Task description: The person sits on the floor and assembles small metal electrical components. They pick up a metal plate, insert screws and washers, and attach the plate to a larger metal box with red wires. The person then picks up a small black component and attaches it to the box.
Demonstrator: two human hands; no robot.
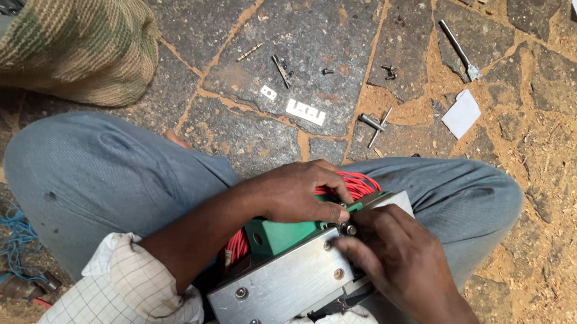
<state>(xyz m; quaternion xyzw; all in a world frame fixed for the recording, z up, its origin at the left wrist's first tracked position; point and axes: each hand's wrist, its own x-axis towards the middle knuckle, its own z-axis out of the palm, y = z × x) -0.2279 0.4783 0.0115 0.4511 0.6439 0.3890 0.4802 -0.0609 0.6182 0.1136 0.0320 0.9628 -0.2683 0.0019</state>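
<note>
I look down at the power tool (295,276), a green body with a bare metal plate, lying across my lap between my knees, red cable (357,181) coiled under its far end. My left hand (296,194) lies over the top of the green housing, fingers curled down, thumb and forefinger closing toward a small screw (350,230) at the plate's upper corner. My right hand (396,255) comes in from the other side, its fingertips (350,242) pinched together right at that same screw, touching the plate edge; I think they grip the screw head, though the fingers hide it. On the stone floor (296,29) ahead lie loose screws (389,72), a white metal strip (305,112) and a small T-shaped key (375,124). A burlap sack (82,36) sits far left.
</note>
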